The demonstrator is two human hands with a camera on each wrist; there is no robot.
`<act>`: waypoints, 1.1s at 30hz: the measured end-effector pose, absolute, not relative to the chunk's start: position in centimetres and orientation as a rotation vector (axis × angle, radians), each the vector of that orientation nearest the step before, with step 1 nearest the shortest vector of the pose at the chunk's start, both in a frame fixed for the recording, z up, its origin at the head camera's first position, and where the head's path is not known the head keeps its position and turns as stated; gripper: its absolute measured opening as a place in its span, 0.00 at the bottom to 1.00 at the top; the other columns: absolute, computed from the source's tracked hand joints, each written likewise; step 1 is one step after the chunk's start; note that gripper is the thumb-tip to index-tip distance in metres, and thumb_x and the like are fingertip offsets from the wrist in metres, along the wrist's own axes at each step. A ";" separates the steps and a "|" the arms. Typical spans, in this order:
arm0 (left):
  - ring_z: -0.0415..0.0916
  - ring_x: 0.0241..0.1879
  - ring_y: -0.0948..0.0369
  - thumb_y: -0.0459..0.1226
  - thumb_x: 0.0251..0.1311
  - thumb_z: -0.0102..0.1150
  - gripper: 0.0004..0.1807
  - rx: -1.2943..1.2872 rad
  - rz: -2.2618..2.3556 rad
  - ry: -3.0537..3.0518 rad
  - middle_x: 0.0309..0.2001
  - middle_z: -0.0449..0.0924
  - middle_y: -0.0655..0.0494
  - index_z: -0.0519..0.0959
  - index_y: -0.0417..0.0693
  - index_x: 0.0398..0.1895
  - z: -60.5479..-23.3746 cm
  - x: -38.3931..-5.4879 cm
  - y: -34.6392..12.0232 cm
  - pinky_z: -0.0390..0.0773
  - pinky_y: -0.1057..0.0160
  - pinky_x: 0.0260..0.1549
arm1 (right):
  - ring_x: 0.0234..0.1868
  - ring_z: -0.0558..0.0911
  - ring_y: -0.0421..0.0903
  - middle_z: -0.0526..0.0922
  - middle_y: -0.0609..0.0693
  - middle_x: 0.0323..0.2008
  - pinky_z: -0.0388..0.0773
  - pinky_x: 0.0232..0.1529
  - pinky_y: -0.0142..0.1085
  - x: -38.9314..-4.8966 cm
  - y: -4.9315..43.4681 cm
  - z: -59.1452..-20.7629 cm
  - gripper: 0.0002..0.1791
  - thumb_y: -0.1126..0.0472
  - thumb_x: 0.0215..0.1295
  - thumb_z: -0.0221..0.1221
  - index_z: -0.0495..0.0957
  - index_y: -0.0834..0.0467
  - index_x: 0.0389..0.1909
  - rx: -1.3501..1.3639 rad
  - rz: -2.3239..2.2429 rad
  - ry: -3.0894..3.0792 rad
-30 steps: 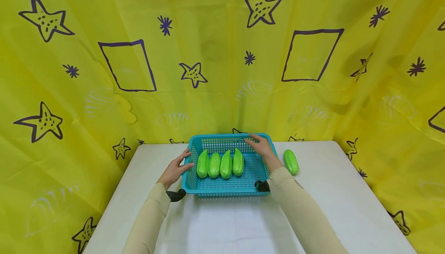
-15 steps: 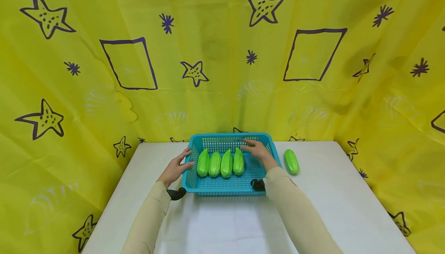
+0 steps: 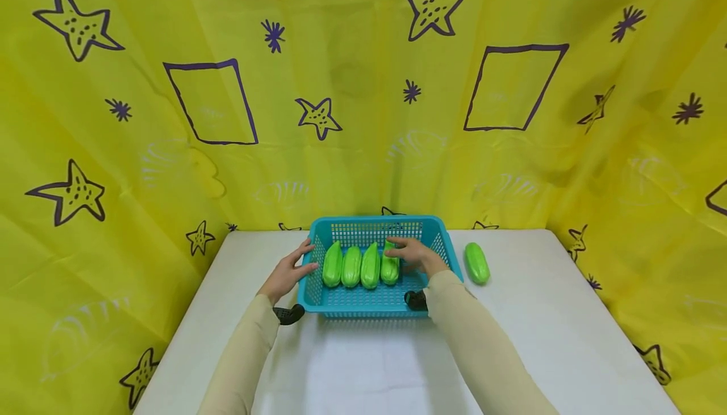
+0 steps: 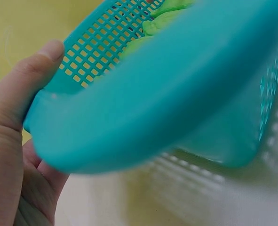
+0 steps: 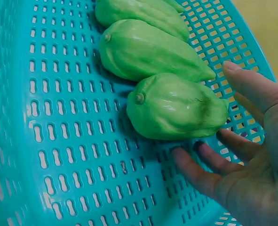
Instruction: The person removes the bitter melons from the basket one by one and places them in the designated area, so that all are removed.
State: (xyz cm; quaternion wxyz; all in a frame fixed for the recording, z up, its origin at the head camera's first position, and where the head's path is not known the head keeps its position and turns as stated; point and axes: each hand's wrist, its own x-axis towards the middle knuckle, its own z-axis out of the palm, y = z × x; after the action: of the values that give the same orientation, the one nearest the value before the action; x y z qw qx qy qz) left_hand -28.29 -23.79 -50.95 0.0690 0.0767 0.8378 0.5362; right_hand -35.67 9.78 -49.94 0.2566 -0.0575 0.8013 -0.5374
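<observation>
A turquoise perforated plastic basket [image 3: 363, 309] stands at the back of the white table, with several light green, ribbed, papaya-shaped fruits lying side by side in its left and middle part. My left hand [image 3: 282, 278] grips the basket's left rim, thumb above and fingers below, as the left wrist view shows. Inside the basket, my right hand [image 3: 416, 255] is over the rightmost green fruit [image 5: 181, 109]. Its thumb and fingers are spread around that fruit's narrow end, fingertips close to the fruit's side and not closed on it.
Another green fruit [image 3: 477, 263] lies on the white table [image 3: 528, 314] to the right of the basket. A yellow curtain [image 3: 352, 169] with dark star drawings hangs behind and at both sides. Black wrist devices show below both hands.
My right hand has moved left and down, from the basket's back right side to the rightmost green fruit inside. The left hand stays at the rim.
</observation>
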 end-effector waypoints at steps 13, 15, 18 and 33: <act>0.39 0.76 0.50 0.47 0.67 0.59 0.36 0.235 1.592 2.533 0.78 0.44 0.64 0.60 0.52 0.75 -50.7 -28.5 -23.8 0.58 0.42 0.67 | 0.71 0.56 0.67 0.49 0.63 0.75 0.77 0.52 0.57 -35.3 9.2 -49.9 0.35 0.60 0.71 0.58 0.57 0.57 0.75 -0.168 -1.377 2.179; 0.39 0.76 0.51 0.48 0.67 0.59 0.35 0.240 1.601 2.523 0.78 0.44 0.65 0.60 0.52 0.75 -50.7 -28.5 -23.9 0.60 0.44 0.67 | 0.71 0.56 0.67 0.49 0.62 0.75 0.78 0.51 0.56 -35.4 9.2 -50.0 0.35 0.60 0.70 0.59 0.59 0.56 0.75 -0.164 -1.363 2.189; 0.39 0.76 0.51 0.48 0.67 0.58 0.36 0.247 1.605 2.520 0.78 0.44 0.65 0.60 0.52 0.75 -50.7 -28.5 -24.0 0.60 0.44 0.67 | 0.71 0.57 0.67 0.50 0.62 0.75 0.79 0.49 0.55 -35.7 9.2 -50.2 0.35 0.60 0.69 0.60 0.60 0.55 0.74 -0.158 -1.350 2.197; 0.39 0.76 0.51 0.48 0.67 0.59 0.36 0.241 1.603 2.517 0.78 0.44 0.64 0.60 0.51 0.75 -50.8 -28.4 -23.9 0.61 0.44 0.67 | 0.70 0.58 0.67 0.49 0.63 0.75 0.76 0.52 0.59 -36.1 9.2 -51.1 0.36 0.70 0.67 0.58 0.61 0.53 0.74 -0.149 -1.326 2.182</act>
State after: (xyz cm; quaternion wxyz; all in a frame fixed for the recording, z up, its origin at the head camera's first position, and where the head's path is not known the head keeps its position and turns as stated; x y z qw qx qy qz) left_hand -28.37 -23.89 -50.78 0.0739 0.0804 0.8384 0.5341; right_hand -36.06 9.24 -51.08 0.2880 -0.0557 0.8170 -0.4965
